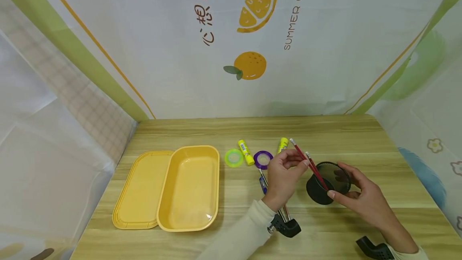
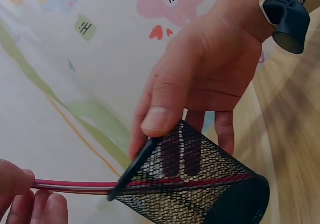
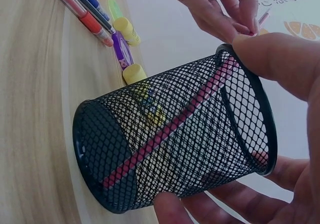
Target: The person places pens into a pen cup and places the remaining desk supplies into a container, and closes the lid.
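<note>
With your left hand point(image 1: 285, 175), you are pinching two red pencils point(image 1: 317, 173) in your fingers, their lower ends reaching inside the black mesh pen cup point(image 1: 317, 193). Your right hand's point(image 1: 368, 199) fingers are gripping that cup, holding it tilted. Left of the cup, two yellow glue sticks point(image 1: 246, 153) are lying on the desk point(image 1: 379, 151), their lettering appearing too small to read. Beyond the cup, the backdrop cloth point(image 1: 173, 63) is showing "心想事" and "SUMMER ORA".
</note>
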Action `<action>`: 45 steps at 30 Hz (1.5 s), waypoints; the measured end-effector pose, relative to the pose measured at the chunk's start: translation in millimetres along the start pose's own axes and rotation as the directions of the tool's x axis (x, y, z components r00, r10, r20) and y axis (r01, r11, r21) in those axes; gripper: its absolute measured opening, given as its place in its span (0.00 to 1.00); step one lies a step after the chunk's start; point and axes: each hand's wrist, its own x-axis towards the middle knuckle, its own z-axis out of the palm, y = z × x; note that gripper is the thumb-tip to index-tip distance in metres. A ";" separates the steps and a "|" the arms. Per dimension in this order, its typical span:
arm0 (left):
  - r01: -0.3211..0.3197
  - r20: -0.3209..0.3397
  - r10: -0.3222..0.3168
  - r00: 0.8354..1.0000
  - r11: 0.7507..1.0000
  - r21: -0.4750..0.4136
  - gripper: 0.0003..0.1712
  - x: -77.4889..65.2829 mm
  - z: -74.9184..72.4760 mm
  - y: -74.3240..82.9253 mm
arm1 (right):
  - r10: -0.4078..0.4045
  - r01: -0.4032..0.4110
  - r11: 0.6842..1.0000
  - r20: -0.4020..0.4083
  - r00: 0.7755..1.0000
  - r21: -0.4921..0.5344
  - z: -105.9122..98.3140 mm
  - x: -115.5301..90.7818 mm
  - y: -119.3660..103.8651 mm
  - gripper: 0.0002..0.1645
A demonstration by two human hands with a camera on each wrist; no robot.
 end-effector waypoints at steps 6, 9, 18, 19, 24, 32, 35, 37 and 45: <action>0.029 0.017 -0.029 0.999 1.000 0.002 0.13 -1.8 3.0 -7.7 | 0.007 -0.007 1.000 -0.005 1.000 0.011 0.5 -0.4 0.6 0.51; 0.027 0.029 -0.028 0.999 1.000 0.009 0.13 -2.3 4.1 -10.9 | -0.001 0.001 1.000 -0.012 1.000 0.012 0.8 0.1 0.6 0.52; 0.042 0.048 -0.043 0.998 0.999 0.033 0.12 -2.5 5.8 -16.7 | -0.011 0.011 1.000 -0.013 1.000 0.025 1.0 0.3 0.5 0.52; 0.048 0.051 -0.049 0.997 0.998 0.035 0.12 -2.6 5.6 -16.9 | -0.013 0.013 1.000 -0.016 1.000 0.025 1.2 0.3 0.5 0.51; 0.090 0.072 -0.092 0.993 0.995 0.030 0.11 -4.1 3.8 -17.6 | -0.022 0.022 1.000 -0.028 0.999 0.020 2.2 0.3 0.9 0.52; 0.122 0.083 -0.122 0.989 0.992 0.000 0.11 -5.6 2.8 -16.3 | -0.012 0.012 1.000 -0.021 1.000 0.016 2.1 0.4 2.4 0.52; 0.118 0.079 -0.118 0.990 0.993 -0.001 0.11 -5.8 1.1 -16.5 | -0.015 0.015 1.000 -0.021 1.000 0.016 2.5 0.2 2.1 0.51; 0.116 0.080 -0.115 0.990 0.993 -0.004 0.11 -5.9 -0.5 -16.9 | -0.015 0.015 1.000 -0.021 1.000 0.015 2.8 0.1 2.0 0.51; 0.100 0.100 -0.102 0.990 0.994 0.032 0.13 -6.9 -6.8 -14.6 | -0.011 0.011 1.000 -0.026 1.000 0.008 2.3 0.0 0.8 0.51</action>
